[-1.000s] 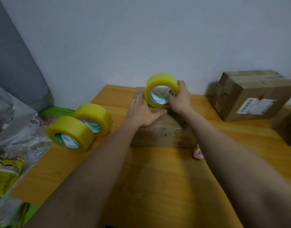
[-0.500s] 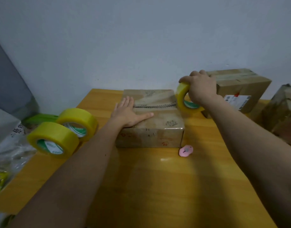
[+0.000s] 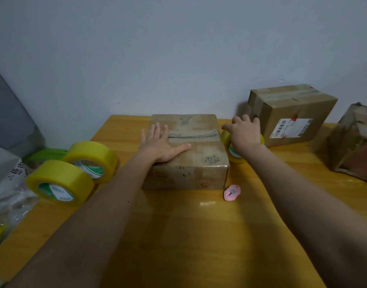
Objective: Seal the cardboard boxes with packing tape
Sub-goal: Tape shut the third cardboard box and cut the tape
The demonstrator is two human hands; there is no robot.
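Your left hand (image 3: pixel 162 145) lies flat, fingers spread, on the flat box (image 3: pixel 188 150) mid-surface; your right hand (image 3: pixel 243 133) curls over the tape roll (image 3: pixel 230 149) just right of it. The roll looks stiff, light and slick: grip its rim.

My left hand (image 3: pixel 161 145) lies flat near the middle of the frame, palm down, fingers straight and slightly spread, thumb stretched out to the right. My left forearm runs down to the lower left corner. My right hand (image 3: pixel 245 133) sits right of centre, knuckles up, fingers curled in a grip. My right forearm stretches to the lower right edge.
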